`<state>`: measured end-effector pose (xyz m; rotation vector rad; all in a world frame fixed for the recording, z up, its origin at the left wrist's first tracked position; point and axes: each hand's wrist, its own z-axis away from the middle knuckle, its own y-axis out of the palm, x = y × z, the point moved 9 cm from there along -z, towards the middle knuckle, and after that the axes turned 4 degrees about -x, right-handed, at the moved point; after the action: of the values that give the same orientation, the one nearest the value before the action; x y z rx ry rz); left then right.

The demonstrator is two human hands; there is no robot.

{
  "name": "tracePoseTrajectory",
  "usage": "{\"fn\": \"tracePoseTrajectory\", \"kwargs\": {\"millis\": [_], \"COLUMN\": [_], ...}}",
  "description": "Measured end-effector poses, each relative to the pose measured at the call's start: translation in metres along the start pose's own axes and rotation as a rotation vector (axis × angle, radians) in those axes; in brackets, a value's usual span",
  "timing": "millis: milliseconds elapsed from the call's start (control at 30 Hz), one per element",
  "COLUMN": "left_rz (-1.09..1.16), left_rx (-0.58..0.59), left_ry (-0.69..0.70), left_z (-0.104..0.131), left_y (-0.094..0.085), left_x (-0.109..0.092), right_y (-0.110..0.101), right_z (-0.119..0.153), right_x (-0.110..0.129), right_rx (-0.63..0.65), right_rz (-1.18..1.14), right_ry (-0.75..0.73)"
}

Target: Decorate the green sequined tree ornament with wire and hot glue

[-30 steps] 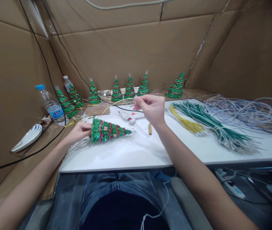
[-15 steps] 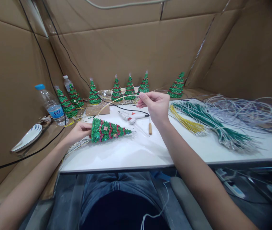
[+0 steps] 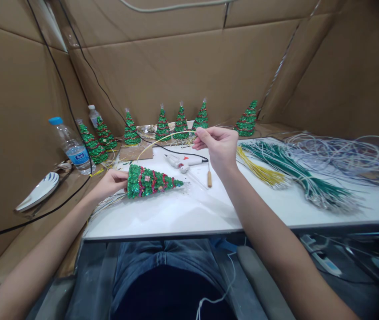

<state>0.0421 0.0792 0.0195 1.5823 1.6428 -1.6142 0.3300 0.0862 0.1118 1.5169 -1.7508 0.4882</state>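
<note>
A small green Christmas tree (image 3: 151, 182) with red garlands lies on its side, tip to the right. My left hand (image 3: 113, 183) grips it at the base, fingers partly hidden behind it. Raised over the table, my right hand (image 3: 218, 144) pinches the end of a thin pale yellow wire (image 3: 162, 138). That wire arcs down leftward to the area behind the tree's base; its other end is hidden there. Below my right hand lie a white glue gun (image 3: 183, 165) and a wooden-handled awl (image 3: 209, 178).
Several similar trees (image 3: 162, 124) stand along the back. Bundles of yellow wires (image 3: 259, 169) and green wires (image 3: 296, 173) lie at the right, beside a tangle of pale tubing (image 3: 342, 153). A water bottle (image 3: 79, 155), a black cable (image 3: 65, 202) and a white dish (image 3: 39, 193) are at the left.
My right hand has shifted slightly to the right, drawing the pinched wire end with it. The left hand and the tree have stayed in place.
</note>
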Motion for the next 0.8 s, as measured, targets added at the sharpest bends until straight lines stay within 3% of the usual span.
{"fn": "tracePoseTrajectory", "kwargs": {"millis": [333, 800], "left_rz": [0.009, 0.023], "left_rx": [0.000, -0.009], "left_ry": [-0.012, -0.006], "left_z": [-0.001, 0.000], "left_y": [0.001, 0.001], "left_x": [-0.001, -0.002], "right_y": [-0.001, 0.005], "right_z": [-0.008, -0.008], "right_x": [-0.012, -0.045], "right_rx": [0.050, 0.217], "right_rz": [-0.122, -0.086], "right_ry": [0.113, 0.405]}}
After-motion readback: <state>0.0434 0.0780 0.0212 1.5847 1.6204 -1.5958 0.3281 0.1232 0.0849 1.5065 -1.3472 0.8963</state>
